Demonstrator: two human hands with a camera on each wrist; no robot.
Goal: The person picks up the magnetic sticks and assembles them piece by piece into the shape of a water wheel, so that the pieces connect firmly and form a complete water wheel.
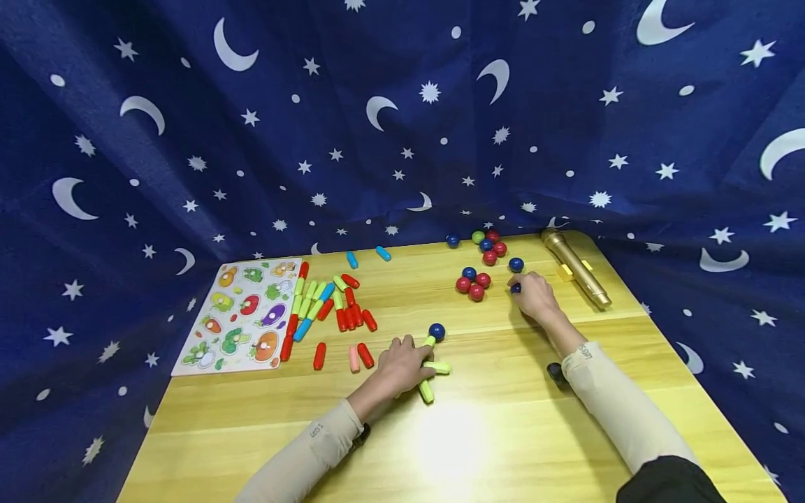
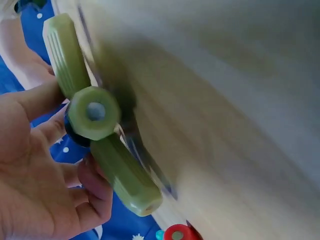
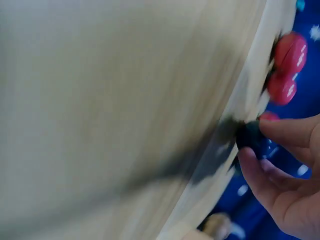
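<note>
the left hand (image 1: pixel 402 363) is closest, low on the table (image 1: pixel 478 447). its fingers curl around green sticks (image 2: pixel 107 145) that join in a star, with a blue ball (image 1: pixel 437 331) on the stick tip just past the fingertips. in the left wrist view the thumb and fingers (image 2: pixel 95 187) pinch the hub where the sticks meet. the sticks look hard and light, and smooth, so they could slip or pop apart. holding them at the hub looks best.

the right hand (image 1: pixel 533 293) reaches far out, arm straight, palm down. its fingertips (image 3: pixel 280 131) pinch a dark ball (image 3: pixel 248 136) on the table. the ball looks small, hard and shiny, so it may roll away if let go. red balls (image 1: pixel 476 285) sit just left of those fingers, and a gold torch (image 1: pixel 575 269) lies to their right. loose sticks (image 1: pixel 327 311) and a puzzle board (image 1: pixel 242 314) lie well left of the left hand.
</note>
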